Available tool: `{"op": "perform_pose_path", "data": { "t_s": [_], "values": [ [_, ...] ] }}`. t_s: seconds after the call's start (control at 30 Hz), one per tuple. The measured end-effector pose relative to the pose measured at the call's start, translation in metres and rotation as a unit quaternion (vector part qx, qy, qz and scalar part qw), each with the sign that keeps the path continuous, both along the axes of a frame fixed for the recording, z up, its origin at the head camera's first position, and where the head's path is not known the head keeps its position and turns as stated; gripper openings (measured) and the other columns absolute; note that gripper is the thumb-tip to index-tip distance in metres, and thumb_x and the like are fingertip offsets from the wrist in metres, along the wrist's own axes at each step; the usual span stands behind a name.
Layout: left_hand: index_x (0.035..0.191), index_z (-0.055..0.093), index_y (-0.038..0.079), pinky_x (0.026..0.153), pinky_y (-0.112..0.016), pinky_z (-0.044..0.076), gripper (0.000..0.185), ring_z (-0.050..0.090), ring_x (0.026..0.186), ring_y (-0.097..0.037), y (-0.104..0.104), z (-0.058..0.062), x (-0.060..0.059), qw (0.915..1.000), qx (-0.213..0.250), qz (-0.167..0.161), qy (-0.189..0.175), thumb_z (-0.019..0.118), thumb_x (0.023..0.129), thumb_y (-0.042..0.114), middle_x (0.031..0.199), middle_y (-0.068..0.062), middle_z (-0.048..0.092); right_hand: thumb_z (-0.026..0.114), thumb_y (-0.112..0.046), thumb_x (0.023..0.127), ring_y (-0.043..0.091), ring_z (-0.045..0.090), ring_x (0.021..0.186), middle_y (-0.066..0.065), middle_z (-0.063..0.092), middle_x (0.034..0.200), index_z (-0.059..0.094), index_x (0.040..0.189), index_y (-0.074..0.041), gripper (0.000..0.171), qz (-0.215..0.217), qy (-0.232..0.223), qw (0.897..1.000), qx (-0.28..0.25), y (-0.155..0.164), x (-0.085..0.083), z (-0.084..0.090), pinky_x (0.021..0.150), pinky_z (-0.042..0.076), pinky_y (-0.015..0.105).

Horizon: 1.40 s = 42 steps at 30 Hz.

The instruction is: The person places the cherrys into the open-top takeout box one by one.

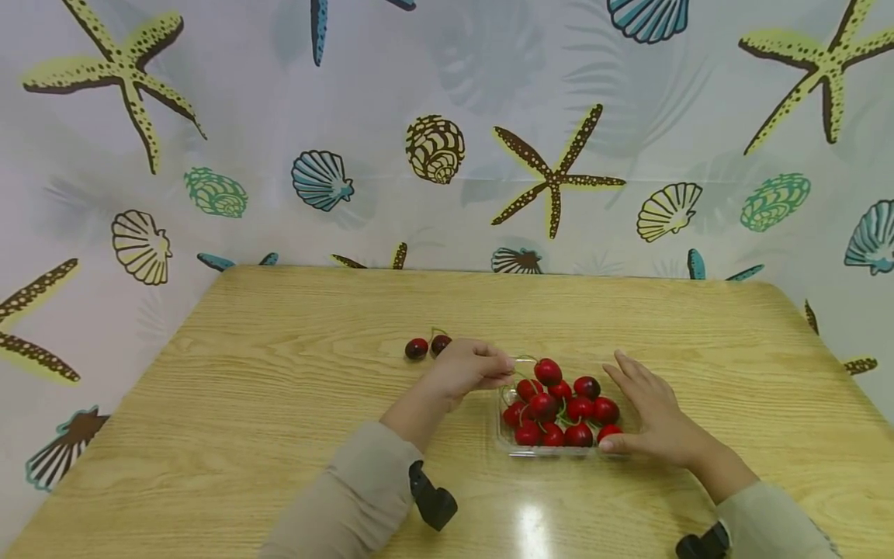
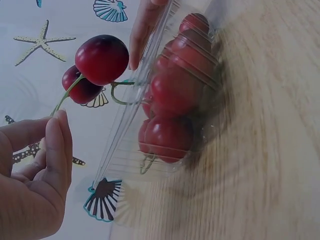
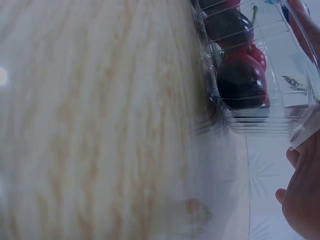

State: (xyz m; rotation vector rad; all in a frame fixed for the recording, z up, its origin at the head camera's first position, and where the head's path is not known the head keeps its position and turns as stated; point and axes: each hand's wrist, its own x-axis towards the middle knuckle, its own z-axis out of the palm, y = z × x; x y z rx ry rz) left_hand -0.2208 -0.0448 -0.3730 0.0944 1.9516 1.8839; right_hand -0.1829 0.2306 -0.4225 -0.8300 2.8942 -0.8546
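My left hand (image 1: 469, 366) pinches a thin green cherry stem (image 2: 67, 95) between thumb and fingertips at the box's left far corner. Two dark red cherries (image 2: 102, 60) show above the rim by those fingers; which one the pinched stem belongs to, I cannot tell. The clear plastic box (image 1: 504, 439) holds a heap of red cherries (image 1: 543, 407), several with stems. My right hand (image 1: 653, 415) is at the box's right end, fingers spread and fairly straight, thumb by the near corner. In the right wrist view, part of that hand is beyond the clear wall.
Two loose dark cherries (image 1: 417, 348) lie on the wooden table (image 1: 279, 404) behind my left hand, one partly covered by it. A white cloth (image 1: 377, 93) printed with shells and starfish hangs behind the table. Both wrists carry a black camera (image 1: 434, 501).
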Motion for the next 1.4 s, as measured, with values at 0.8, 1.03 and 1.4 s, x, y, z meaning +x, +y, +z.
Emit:
{"op": "perform_pose_path", "data": {
  "t_s": [0.8, 1.03, 1.4],
  "values": [
    [0.086, 0.06, -0.007, 0.064, -0.026, 0.051, 0.012, 0.062, 0.064, -0.016, 0.039, -0.014, -0.002, 0.9988, -0.039, -0.008, -0.029, 0.057, 0.082, 0.004, 0.077, -0.014, 0.062, 0.069, -0.043, 0.067, 0.037, 0.005, 0.125, 0.016, 0.006, 0.141, 0.023, 0.134, 0.001, 0.093, -0.002, -0.008, 1.0, -0.004, -0.001, 0.0, 0.0, 0.09, 0.004, 0.064],
    [0.078, 0.06, -0.01, 0.056, -0.021, 0.051, 0.005, 0.057, 0.053, -0.01, 0.05, -0.017, -0.005, 0.9986, -0.049, -0.002, -0.017, 0.056, 0.079, -0.006, 0.083, -0.012, 0.06, 0.069, -0.043, 0.067, 0.038, 0.005, 0.125, 0.018, 0.007, 0.141, 0.023, 0.134, 0.001, 0.093, -0.004, -0.009, 1.0, -0.006, -0.001, 0.0, 0.0, 0.09, 0.005, 0.064],
    [0.071, 0.063, -0.003, 0.048, -0.02, 0.048, 0.007, 0.058, 0.052, -0.012, 0.058, -0.014, 0.0, 0.9819, -0.186, -0.013, 0.032, 0.06, 0.077, -0.001, 0.072, -0.004, 0.059, 0.069, -0.043, 0.067, 0.039, 0.005, 0.125, 0.021, 0.009, 0.14, 0.023, 0.133, 0.002, 0.092, -0.007, -0.01, 1.0, -0.007, -0.002, 0.001, 0.001, 0.09, 0.005, 0.064]
  ]
}}
